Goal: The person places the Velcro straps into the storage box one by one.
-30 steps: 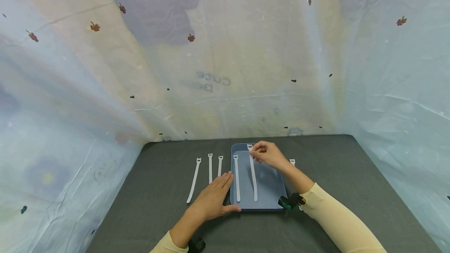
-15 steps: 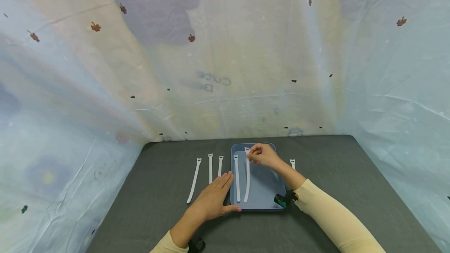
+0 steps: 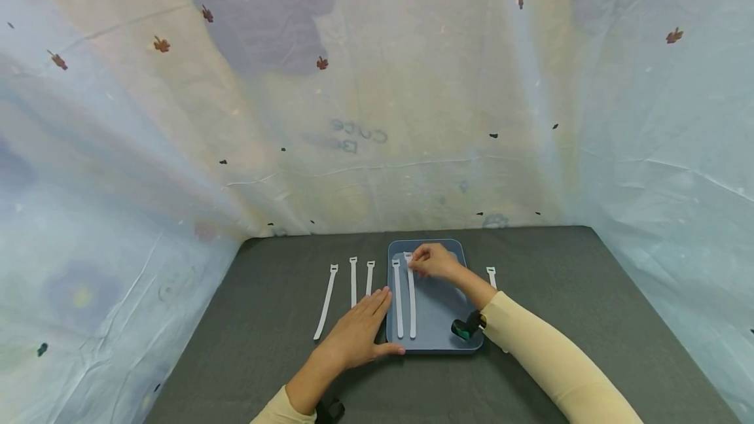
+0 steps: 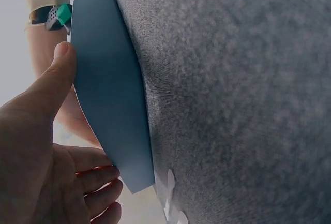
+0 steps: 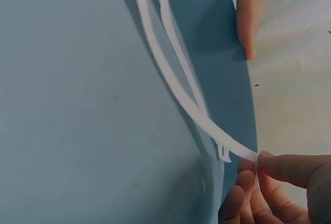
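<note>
A blue-grey tray (image 3: 436,316) lies on the dark table, with one white cable tie (image 3: 398,306) along its left side. Just right of that tie, my right hand (image 3: 432,262) pinches a second white cable tie (image 3: 412,309) close to its slotted head. The right wrist view shows this held tie (image 5: 178,92) bowing down from thumb and fingertips (image 5: 266,158) towards the tray floor. My left hand (image 3: 356,335) rests at the tray's near left corner, fingers straight along the side. In the left wrist view its thumb (image 4: 62,50) touches the rim of the tray wall (image 4: 106,69).
Left of the tray, several more white cable ties (image 3: 326,303) lie on the dark cloth (image 3: 265,345), some partly behind my left hand. Another cable tie (image 3: 491,273) lies to the right, partly covered by my right forearm. A patterned curtain (image 3: 377,201) encloses the table's back and sides.
My right hand has moved left and slightly nearer with the pinched cable tie, which now lies almost parallel to the one in the tray. My left hand has stayed in place.
</note>
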The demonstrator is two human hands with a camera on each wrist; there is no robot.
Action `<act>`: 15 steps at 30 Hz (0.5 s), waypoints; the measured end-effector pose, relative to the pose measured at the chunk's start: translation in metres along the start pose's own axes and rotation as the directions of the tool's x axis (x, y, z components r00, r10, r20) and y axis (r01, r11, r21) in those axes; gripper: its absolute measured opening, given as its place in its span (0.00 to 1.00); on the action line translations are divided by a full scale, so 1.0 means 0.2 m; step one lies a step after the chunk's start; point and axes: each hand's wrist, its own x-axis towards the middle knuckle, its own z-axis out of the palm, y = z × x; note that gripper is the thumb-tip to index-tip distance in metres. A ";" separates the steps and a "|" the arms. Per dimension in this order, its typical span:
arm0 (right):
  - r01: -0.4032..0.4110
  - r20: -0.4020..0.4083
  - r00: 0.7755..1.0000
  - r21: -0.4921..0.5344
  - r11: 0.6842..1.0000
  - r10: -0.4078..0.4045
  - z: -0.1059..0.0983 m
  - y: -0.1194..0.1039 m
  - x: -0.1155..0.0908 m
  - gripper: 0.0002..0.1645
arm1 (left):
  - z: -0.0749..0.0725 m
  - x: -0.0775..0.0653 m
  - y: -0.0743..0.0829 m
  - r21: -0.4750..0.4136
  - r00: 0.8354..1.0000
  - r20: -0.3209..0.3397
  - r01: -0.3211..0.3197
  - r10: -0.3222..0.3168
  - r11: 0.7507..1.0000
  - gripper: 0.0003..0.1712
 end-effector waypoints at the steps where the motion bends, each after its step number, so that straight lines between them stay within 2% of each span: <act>1: -0.006 0.001 1.000 -0.003 1.000 0.006 0.00 0.00 0.00 0.06 | 0.00 0.00 0.00 0.001 1.000 0.001 -0.001 0.001 1.000 0.64; 15: -0.063 0.023 0.998 -0.017 0.998 0.063 0.04 0.05 0.06 0.06 | 0.00 -0.01 0.00 0.000 0.999 -0.022 -0.025 0.025 1.000 0.65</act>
